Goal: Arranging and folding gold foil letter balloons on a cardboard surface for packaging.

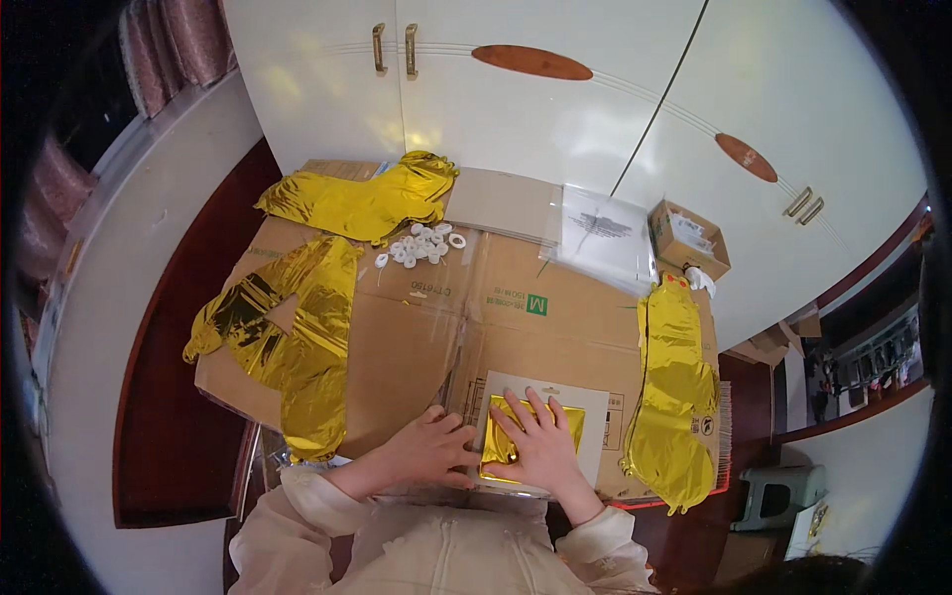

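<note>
My right hand (540,441) lies flat, fingers spread, on a folded gold foil balloon (567,416) that rests on a white card (595,407). My left hand (431,451) sits just left of it, fingers curled at the foil's left edge and touching the card. Both rest on a flattened brown cardboard box (416,337) used as a work surface. I cannot tell whether the left hand pinches the foil.
Flat gold foil balloons lie at the left (297,347), back left (367,203) and right (674,397). A pile of small white rings (421,243), a clear bag with a printed sheet (600,233) and a small open carton (687,238) sit toward the back. White cabinet doors (516,99) stand behind.
</note>
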`<state>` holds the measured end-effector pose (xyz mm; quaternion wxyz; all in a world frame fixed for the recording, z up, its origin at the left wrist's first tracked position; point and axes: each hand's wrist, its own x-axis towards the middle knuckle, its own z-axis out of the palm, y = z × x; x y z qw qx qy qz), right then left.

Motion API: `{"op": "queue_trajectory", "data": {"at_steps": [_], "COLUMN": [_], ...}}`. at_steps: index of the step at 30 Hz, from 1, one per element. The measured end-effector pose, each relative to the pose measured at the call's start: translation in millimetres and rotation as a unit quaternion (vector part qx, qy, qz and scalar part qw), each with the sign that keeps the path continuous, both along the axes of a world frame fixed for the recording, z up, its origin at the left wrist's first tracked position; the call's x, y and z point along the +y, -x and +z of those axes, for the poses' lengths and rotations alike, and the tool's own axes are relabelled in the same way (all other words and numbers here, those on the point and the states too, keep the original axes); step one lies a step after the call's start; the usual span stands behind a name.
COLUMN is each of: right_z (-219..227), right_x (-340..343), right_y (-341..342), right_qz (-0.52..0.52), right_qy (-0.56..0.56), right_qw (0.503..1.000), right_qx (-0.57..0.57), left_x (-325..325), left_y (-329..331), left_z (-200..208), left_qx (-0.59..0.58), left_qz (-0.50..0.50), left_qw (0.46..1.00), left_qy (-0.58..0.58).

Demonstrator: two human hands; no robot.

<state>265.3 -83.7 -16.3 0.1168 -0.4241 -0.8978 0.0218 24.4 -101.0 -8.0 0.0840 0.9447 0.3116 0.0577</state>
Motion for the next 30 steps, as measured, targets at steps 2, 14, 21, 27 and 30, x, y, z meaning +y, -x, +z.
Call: {"op": "queue_trajectory", "data": {"at_steps": [2, 14, 21, 27, 30], "right_z": [-0.7, -0.8, -2.9, -5.0, -4.8], "right_x": [0.3, 0.2, 0.3, 0.2, 0.2], "right_y": [-0.1, -0.7, -2.2, -2.3, -2.0], "right_qz": [0.001, 0.005, 0.005, 0.001, 0.002], "right_qy": [-0.001, 0.009, 0.011, 0.007, 0.001], "right_qw": [1.0, 1.0, 1.0, 1.0, 1.0], "right_qx": [0.001, 0.014, 0.008, 0.018, 0.026], "left_x": [1.4, 14.9, 21.8, 6.0, -7.2], "left_y": [-0.9, -4.9, 4.8, 19.4, 17.2], "left_z": [0.3, -7.2, -1.1, -3.9, 1.1], "left_qx": [-0.001, -0.017, -0.037, -0.049, -0.047], "left_qz": [-0.003, -0.022, -0.008, 0.021, 0.014], "left_qw": [1.0, 0.999, 0.997, 0.994, 0.994], "left_qy": [-0.001, -0.03, -0.073, -0.098, -0.094]}}
